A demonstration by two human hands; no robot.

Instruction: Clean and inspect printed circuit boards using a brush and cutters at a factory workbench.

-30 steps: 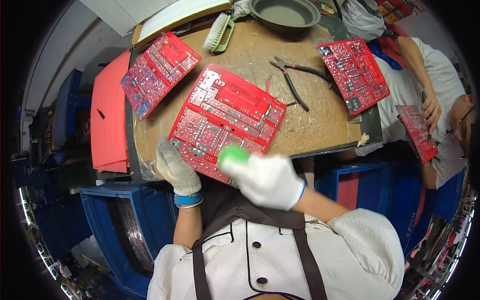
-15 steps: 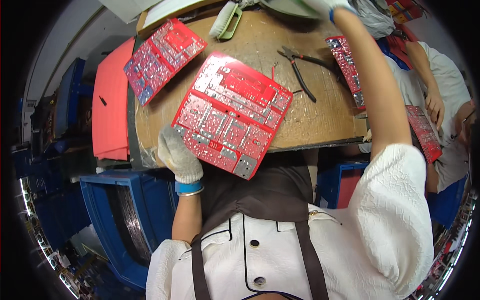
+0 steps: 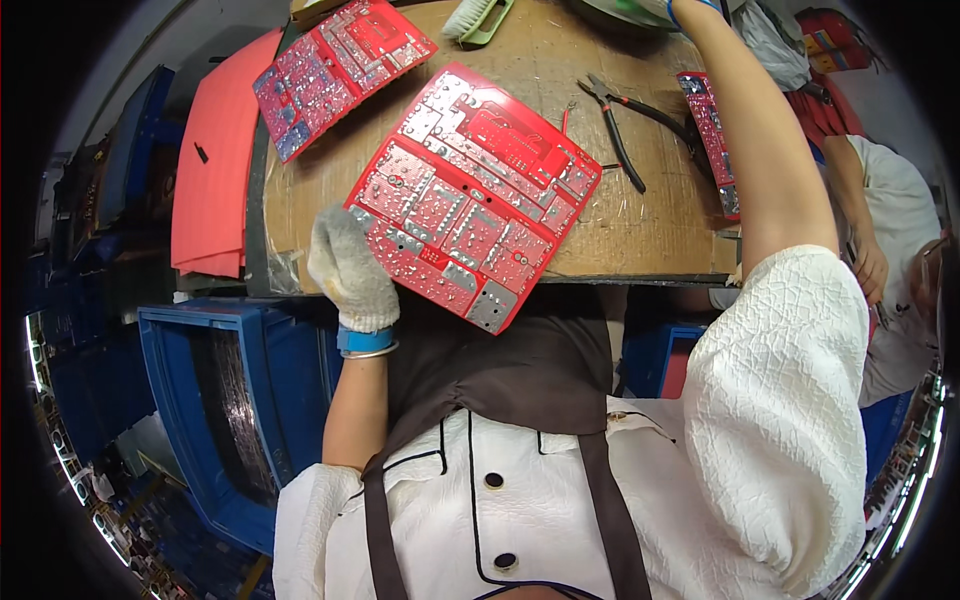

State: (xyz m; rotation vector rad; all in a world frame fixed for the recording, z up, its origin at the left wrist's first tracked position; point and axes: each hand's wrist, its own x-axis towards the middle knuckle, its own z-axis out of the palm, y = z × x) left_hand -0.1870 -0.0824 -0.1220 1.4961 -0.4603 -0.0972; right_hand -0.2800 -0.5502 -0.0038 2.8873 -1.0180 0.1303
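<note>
My left hand (image 3: 350, 265), in a grey-white knitted glove, grips the lower left edge of a red circuit board (image 3: 475, 205). Solder joints and silver patches cover the board's upward face, and its near corner juts past the table edge. My right arm stretches to the far side of the table. There my right hand (image 3: 660, 7) is by a green bowl-like dish (image 3: 612, 16), mostly cut off at the picture's top, its fingers not showing. Black-and-red cutting pliers (image 3: 622, 135) lie with handles spread to the right of the board.
Another red board (image 3: 340, 75) lies at the far left, and a third (image 3: 712, 150) at the right edge. A green-handled brush (image 3: 480, 22) lies at the back. Pink foam sheets (image 3: 215, 170) and a blue crate (image 3: 225, 400) are on the left. A co-worker's hand (image 3: 870, 270) appears at right.
The whole view has shifted, so the table and boards sit higher in the picture. My right hand is now more cut off at the top. My left hand keeps its grip on the board.
</note>
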